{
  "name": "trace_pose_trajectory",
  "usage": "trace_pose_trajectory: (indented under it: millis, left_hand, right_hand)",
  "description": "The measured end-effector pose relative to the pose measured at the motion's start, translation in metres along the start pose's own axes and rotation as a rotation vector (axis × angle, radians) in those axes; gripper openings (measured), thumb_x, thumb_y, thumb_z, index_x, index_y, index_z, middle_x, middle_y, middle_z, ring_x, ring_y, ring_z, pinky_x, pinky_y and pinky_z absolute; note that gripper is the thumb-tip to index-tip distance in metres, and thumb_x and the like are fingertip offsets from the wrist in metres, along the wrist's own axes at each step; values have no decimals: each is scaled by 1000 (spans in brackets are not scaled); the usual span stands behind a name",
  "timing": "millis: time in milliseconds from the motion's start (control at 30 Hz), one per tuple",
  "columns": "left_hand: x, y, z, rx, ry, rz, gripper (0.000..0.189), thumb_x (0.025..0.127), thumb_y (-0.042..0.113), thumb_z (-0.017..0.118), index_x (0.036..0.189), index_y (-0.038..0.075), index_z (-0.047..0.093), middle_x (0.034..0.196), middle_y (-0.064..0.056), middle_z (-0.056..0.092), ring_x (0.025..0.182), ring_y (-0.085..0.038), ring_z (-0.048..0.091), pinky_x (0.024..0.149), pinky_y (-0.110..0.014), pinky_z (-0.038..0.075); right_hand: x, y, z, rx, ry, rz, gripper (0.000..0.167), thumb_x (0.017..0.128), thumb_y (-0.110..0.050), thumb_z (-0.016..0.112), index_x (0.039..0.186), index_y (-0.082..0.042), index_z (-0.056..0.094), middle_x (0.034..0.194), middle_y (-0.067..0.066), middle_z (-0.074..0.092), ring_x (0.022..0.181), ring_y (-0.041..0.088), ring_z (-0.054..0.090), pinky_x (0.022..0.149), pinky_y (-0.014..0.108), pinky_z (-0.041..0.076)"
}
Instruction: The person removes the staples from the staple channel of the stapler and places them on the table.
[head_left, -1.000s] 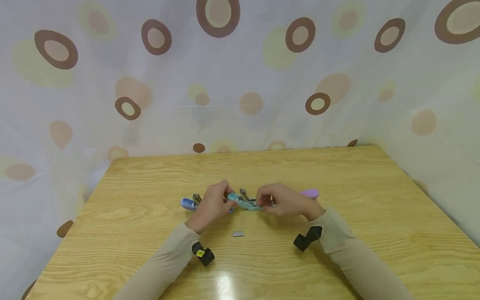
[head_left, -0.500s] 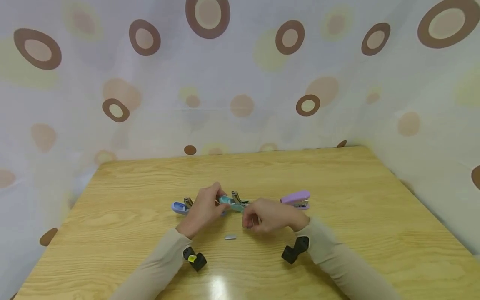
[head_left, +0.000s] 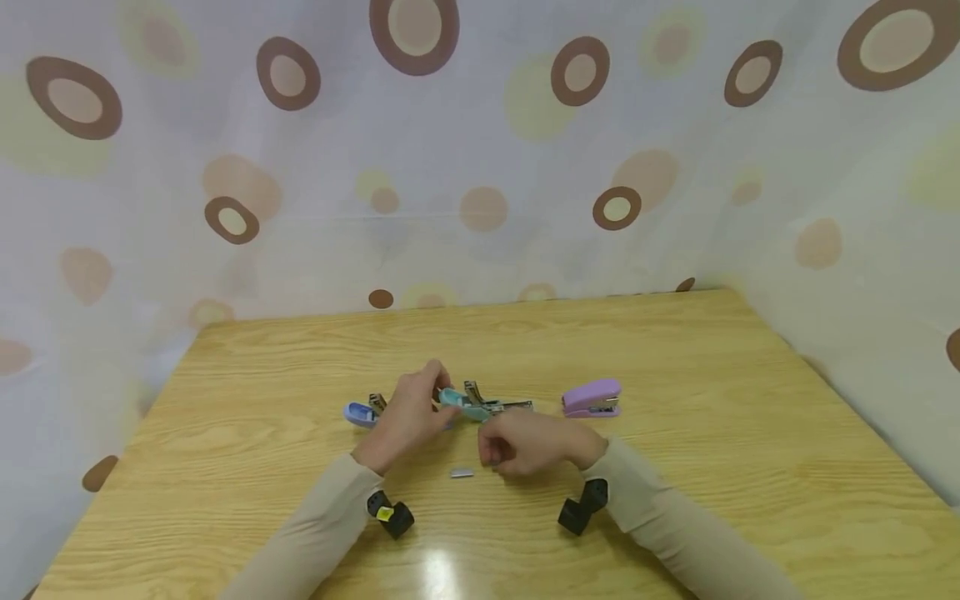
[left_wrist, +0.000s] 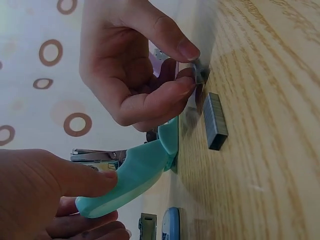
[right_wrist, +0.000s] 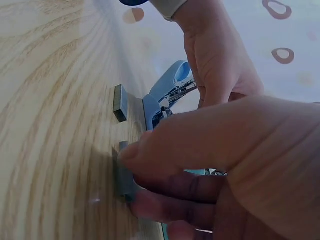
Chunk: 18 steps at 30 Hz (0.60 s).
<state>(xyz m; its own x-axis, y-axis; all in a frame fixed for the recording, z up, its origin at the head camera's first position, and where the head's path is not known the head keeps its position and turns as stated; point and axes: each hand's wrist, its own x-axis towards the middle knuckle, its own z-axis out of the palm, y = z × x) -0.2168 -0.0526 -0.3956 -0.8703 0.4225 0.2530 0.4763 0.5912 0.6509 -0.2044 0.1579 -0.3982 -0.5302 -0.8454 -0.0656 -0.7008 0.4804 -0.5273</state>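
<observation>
Away from the metal channel of the opened teal stapler [left_wrist: 135,172], the right hand [head_left: 528,442] has been moved over the last second, down toward the near side of the tabletop [head_left: 300,358]. By this the channel has been uncovered, and the work is judged to be centred, for now, on the staples rather than on the stapler. A small metal strip [left_wrist: 200,75] is pinched between the right thumb and fingers, low at the wood; whether the wood is touched by it cannot be told. The teal stapler is still gripped by the left hand [head_left: 408,417], with the thumb laid against its body. Just beside the right hand, a loose staple block [left_wrist: 215,121] is left untouched on the tabletop. An opened blue stapler [head_left: 360,414] is partly hidden by the left hand. Farther out, a purple stapler [head_left: 591,393], partly covered a second ago, is now fully shown.
</observation>
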Motion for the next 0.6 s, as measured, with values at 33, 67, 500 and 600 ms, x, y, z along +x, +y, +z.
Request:
trace_pose_trajectory:
  millis: [33,67,500,600]
  left_hand:
    - [0,0,0,4,-5,-2,26,82,6,75,95,7,53,88,-7,65,79,-17,64,62,-25,51]
    - [0,0,0,10,-11,-7,26,82,7,75,96,7,53,89,-7,65,80,-18,64,64,-27,52]
    - [4,3,-4,80,-34,8,32,84,13,75,105,2,54,103,-12,61,94,-26,59,79,-38,51]
    - [1,3,0,80,-31,-1,37,86,19,73,111,2,52,107,-13,59,97,-27,57,80,-39,50]
  right_hand:
    - [0,0,1,-5,4,-1,15,77,3,68,87,-7,63,79,-1,61,69,1,49,66,14,44]
    - [-1,0,1,-8,11,-3,16,77,2,69,87,-7,63,79,0,60,69,2,49,66,14,44]
    - [-10,5,-16,34,79,43,13,82,3,63,91,-6,61,82,1,58,71,7,50,64,19,45]
    - [-16,7,-21,42,106,39,11,84,4,60,92,-4,61,82,1,59,70,7,50,64,20,45]
